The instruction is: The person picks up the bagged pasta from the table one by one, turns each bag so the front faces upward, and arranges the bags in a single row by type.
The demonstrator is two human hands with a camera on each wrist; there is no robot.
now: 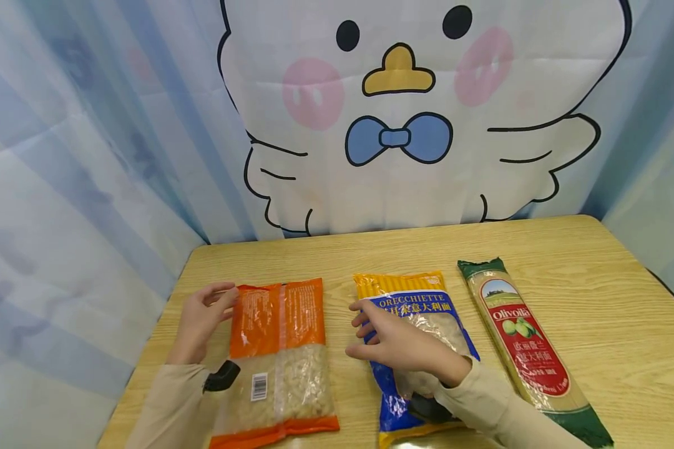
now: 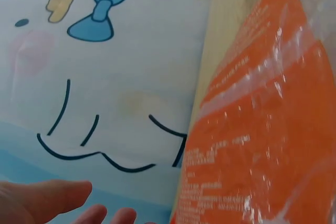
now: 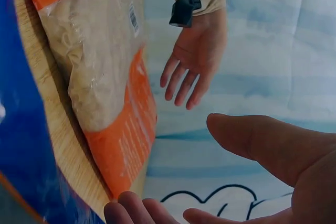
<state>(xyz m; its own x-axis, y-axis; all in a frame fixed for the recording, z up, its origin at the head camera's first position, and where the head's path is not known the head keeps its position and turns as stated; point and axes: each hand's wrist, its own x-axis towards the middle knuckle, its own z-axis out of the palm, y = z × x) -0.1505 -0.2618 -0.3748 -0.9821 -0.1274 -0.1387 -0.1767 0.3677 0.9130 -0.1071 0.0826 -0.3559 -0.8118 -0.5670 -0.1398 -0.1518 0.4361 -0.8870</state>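
An orange and clear bag of pasta [image 1: 278,355] lies on the table with its barcode side up. Beside its upper left corner is my left hand [image 1: 205,315], fingers loosely bent and holding nothing; the left wrist view has the bag's orange part [image 2: 262,129] close by. A blue and yellow Orecchiette pasta bag [image 1: 440,330] lies to the right. Over its left part hovers my right hand [image 1: 395,340], thumb and fingers apart with nothing between them. In the right wrist view, the thumb [image 3: 257,140] stands apart from the fingertips.
A long green and red Olivoila spaghetti pack [image 1: 530,343] lies slanted at the right of the wooden table [image 1: 606,299]. Behind the table hangs a curtain [image 1: 393,187] printed with a white cartoon bird. Both wrists carry small black cameras.
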